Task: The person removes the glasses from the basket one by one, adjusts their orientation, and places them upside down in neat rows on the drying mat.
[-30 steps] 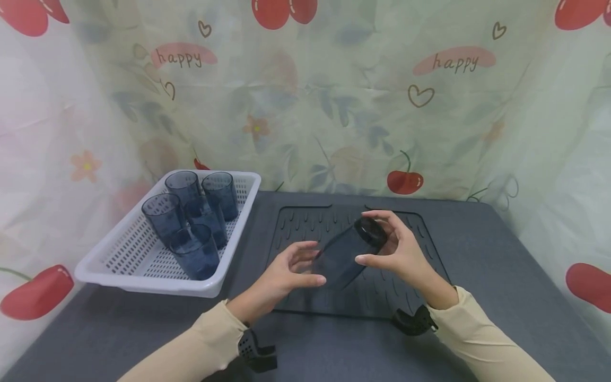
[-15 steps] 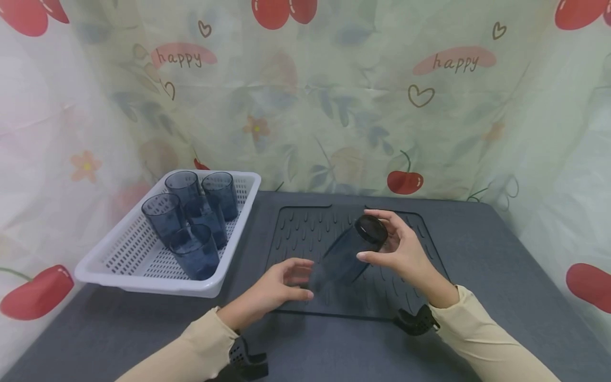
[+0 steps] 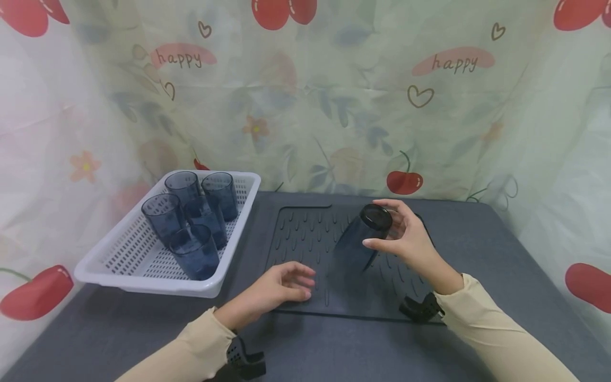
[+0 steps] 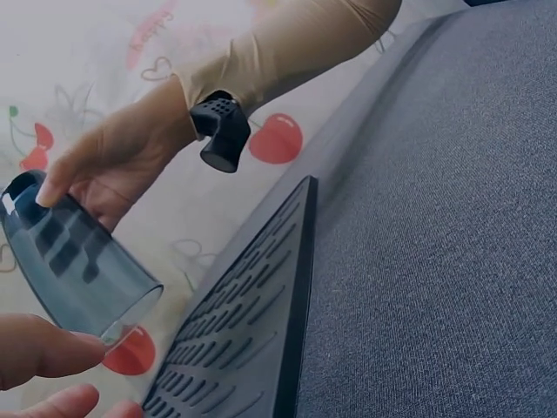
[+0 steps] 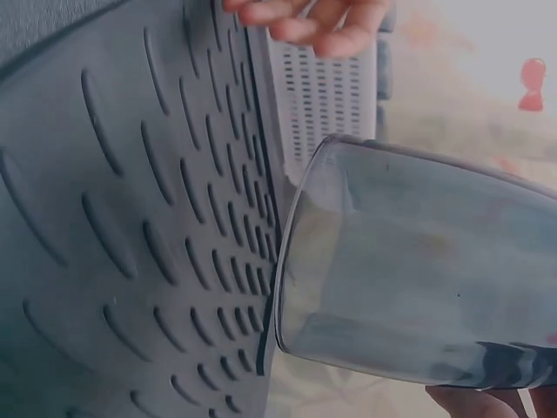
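Head view: the right hand (image 3: 408,241) gripped a dark blue glass (image 3: 358,245), tilted base-up above a ridged mat (image 3: 300,241).
Its thumb and fingers curved round the glass near the base, while the mouth pointed down and leftward. The left hand (image 3: 281,289) hovered over the mat's front left part, thumb and fingers loosely bent and apart. Farther left, a white basket (image 3: 157,287) held several similar glasses (image 3: 195,257) on the dark table (image 3: 334,350).
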A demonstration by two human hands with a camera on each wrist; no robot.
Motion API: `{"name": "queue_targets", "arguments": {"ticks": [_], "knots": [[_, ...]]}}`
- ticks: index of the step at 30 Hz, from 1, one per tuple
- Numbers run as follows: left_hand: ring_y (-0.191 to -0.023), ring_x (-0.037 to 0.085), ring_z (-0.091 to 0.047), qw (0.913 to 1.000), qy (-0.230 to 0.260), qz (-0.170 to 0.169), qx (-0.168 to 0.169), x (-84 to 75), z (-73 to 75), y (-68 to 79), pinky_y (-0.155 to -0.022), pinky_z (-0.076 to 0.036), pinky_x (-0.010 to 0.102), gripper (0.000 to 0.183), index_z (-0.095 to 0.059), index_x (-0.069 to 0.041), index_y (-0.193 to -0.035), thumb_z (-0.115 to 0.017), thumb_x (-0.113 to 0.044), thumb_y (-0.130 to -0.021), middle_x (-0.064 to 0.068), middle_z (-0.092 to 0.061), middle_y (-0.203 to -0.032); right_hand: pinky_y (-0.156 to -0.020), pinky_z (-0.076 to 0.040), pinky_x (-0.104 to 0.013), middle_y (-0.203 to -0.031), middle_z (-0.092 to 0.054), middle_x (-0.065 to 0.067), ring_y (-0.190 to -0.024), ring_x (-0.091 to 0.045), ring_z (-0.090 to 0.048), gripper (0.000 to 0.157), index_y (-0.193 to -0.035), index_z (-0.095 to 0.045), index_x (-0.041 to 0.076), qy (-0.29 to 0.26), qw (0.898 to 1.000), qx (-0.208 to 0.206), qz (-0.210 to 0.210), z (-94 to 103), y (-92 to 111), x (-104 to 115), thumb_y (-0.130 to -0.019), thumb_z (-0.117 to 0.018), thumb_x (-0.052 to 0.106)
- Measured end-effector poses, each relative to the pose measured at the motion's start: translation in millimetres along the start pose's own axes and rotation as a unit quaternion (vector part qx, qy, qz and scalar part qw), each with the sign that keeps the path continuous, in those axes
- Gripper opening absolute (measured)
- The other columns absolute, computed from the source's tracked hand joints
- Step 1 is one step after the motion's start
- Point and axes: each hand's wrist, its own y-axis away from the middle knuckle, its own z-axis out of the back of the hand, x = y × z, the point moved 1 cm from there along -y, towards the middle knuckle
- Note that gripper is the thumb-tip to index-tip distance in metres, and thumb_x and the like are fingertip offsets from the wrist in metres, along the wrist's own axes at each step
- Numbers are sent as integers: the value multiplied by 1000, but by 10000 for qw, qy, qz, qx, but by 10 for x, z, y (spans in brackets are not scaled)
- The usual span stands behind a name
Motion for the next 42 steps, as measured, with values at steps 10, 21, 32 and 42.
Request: {"name": "queue_targets", "arguments": {"ticks": [10, 21, 32, 42], "knots": [[-102, 20, -64, 9999, 83, -36, 86, 10, -1, -11, -86, -53, 31, 45, -53, 3, -129, -68, -9, -88, 19, -62, -121, -79, -51, -21, -118, -62, 8, -102, -4, -61, 72, -139, -45, 19, 529, 9979, -287, -254, 165, -172, -7, -78, -81, 13], [-100, 20, -65, 9996, 206, -34, 186, 9, -26, -41, -84, -54, 31, 46, -52, 4, -130, -67, -8, -89, 22, -60, -122, -93, -47, -29, -134, -52, -3, -110, -4, -55, 74, -143, -43, 19, 869, 9938, -490, -482, 320, -346, -75, -79, -81, 21], [-100, 20, -66, 9992, 323, -6, 233, 15, -43, -61, -85, -54, 31, 47, -52, 4, -130, -68, -8, -88, 22, -61, -121, -85, -47, -25, -139, -49, -4, -109, -6, -55, 74, -142, -39, 17, 782, 9922, -741, -631, 450, -526, -198, -80, -80, 19], [-99, 19, -66, 9991, 364, 2, 227, 21, -38, -57, -85, -54, 31, 46, -52, 4, -129, -68, -7, -88, 20, -62, -120, -86, -51, -22, -142, -50, -15, -120, -18, -54, 79, -148, -34, 16, 981, 9843, -1154, -909, 645, -617, -343, -82, -78, 26]]}}
